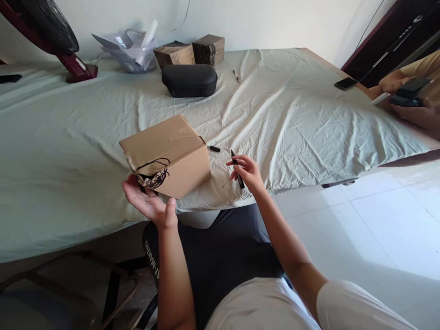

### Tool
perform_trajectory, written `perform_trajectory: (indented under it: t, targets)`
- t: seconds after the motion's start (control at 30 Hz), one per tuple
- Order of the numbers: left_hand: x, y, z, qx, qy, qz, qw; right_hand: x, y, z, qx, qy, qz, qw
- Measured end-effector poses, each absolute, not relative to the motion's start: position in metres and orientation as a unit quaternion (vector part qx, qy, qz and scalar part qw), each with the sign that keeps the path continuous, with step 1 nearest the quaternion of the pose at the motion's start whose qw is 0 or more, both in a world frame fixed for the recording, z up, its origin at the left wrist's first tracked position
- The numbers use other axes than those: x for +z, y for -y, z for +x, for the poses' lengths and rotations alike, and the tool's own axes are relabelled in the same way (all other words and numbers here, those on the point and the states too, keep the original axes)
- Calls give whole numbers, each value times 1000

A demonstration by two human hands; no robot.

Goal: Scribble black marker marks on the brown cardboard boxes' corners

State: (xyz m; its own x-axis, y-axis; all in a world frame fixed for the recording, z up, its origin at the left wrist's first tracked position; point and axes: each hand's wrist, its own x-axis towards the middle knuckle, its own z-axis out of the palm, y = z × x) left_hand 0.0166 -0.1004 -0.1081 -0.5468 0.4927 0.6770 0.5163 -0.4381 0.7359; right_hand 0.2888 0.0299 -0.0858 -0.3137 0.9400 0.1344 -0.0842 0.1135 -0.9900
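Note:
My left hand [149, 201] is palm up at the near lower edge of a brown cardboard box [172, 137], its fingers partly hidden beneath the box and its thumb apart. Black pen lines and dense dark scribbles cover part of the box's near left face. Between the fingers of my right hand [245, 172] is an uncapped black marker [237, 170], tip pointing away from me. A black marker cap [215, 149] lies on the cloth just right of the box.
Behind the box are a black case [189, 80], two patterned boxes [209, 49], a clear plastic basket [132, 57] and a fan [77, 68]. A pen [236, 75] and a phone [345, 83] lie farther right. Another person's hands [412, 107] hold a dark device at the right edge.

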Motion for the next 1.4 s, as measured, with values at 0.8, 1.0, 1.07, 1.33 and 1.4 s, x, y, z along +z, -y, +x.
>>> perform_trajectory:
  t: [0.8, 1.0, 1.07, 1.33, 1.4]
  targets:
    - [-164, 83, 7, -696, 556, -447, -85, -76, -95, 230, 104, 836, -528, 107]
    - [-159, 84, 12, -718, 531, -438, -96, -85, -101, 198, 83, 832, -536, 113]
    - [-155, 83, 14, -730, 520, -434, -87, -86, -100, 198, 85, 829, -533, 146]
    - [-158, 81, 14, -721, 552, -413, -69, -83, -91, 219, 106, 810, -470, 333]
    - [-160, 82, 13, -720, 556, -411, -65, -86, -92, 221, 108, 803, -455, 369]
